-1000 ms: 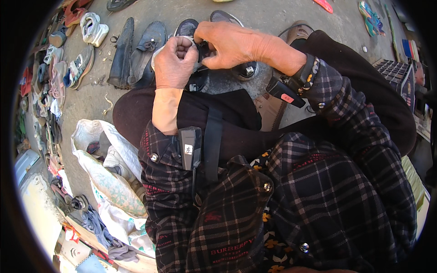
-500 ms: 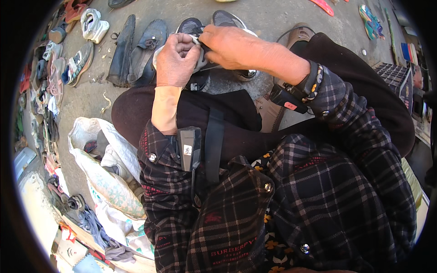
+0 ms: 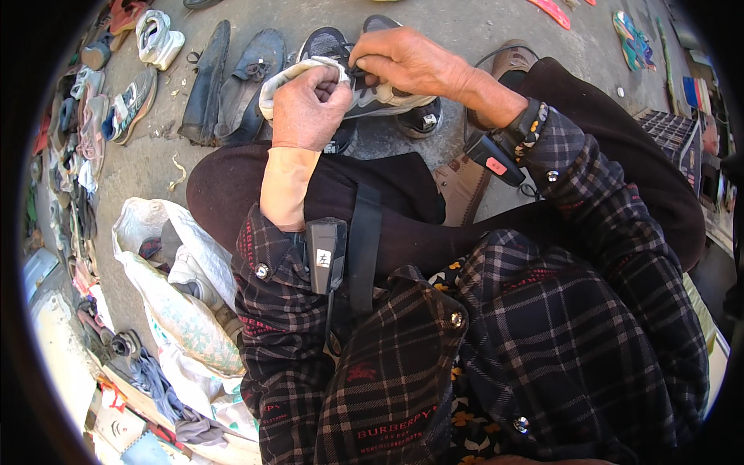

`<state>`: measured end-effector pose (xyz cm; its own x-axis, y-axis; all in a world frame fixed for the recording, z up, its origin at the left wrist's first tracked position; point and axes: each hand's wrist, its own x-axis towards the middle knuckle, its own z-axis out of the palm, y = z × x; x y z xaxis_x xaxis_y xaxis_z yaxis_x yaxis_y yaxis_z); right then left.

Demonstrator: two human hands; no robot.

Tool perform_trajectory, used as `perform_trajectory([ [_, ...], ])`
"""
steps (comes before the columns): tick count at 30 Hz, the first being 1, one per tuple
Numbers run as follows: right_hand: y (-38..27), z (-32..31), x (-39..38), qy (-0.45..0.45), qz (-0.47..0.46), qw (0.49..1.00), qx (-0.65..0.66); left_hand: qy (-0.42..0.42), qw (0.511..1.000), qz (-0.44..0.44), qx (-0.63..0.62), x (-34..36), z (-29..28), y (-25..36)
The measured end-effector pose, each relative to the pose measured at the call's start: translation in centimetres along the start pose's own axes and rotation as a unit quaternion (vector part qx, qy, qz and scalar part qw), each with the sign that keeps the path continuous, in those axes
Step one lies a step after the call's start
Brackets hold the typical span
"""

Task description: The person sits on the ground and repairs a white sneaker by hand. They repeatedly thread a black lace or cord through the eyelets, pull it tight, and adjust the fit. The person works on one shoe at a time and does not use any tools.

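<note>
My left hand [image 3: 308, 107] is closed on the pale rim [image 3: 276, 89] of a black, grey and white sneaker [image 3: 380, 99], held sideways just beyond my crossed legs. At its upper part, my right hand [image 3: 407, 66] has thumb and forefinger pinched on something small and dark, possibly a lace; the fingers partly hide it. Directly behind are two dark grey sneakers [image 3: 324, 40] with white soles, partly covered by my hands. A black shoe [image 3: 418, 118] rests below the held one.
Black slip-on shoes [image 3: 208, 85] stand left of my hands, with rows of mixed shoes [image 3: 89, 124] farther left. A white sack [image 3: 143, 248] of shoes lies by my left knee. A brown boot [image 3: 511, 58] is at upper right, a grid crate [image 3: 663, 128] at far right.
My left hand has shifted slightly right, showing more of the sneaker's pale rim. My right hand has moved a little, its thumb and forefinger now drawn together at the upper part of the shoe.
</note>
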<state>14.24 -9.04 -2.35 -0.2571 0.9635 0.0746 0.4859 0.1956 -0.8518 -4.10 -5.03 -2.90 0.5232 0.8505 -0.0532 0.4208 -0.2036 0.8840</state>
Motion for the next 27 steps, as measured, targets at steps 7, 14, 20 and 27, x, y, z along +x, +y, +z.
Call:
perform_trajectory([
  [7, -0.4, 0.5, -0.8, 0.044, 0.065, 0.994, 0.077, 0.013, 1.000, 0.016, -0.016, -0.1, 0.1, -0.1],
  [14, -0.4, 1.0, -0.9, 0.073, 0.117, 0.978, 0.159, 0.034, 0.999, 0.034, 0.006, -0.1, 0.1, 0.3],
  [20, -0.2, 1.0, -0.8, 0.072, 0.133, 0.971, 0.187, 0.049, 0.998, 0.038, 0.003, -0.1, 0.2, 0.2],
  [27, 0.6, 0.3, -0.2, 0.024, 0.092, 0.983, 0.155, 0.058, 0.998, 0.039, 0.007, -0.1, 0.3, 0.1],
])
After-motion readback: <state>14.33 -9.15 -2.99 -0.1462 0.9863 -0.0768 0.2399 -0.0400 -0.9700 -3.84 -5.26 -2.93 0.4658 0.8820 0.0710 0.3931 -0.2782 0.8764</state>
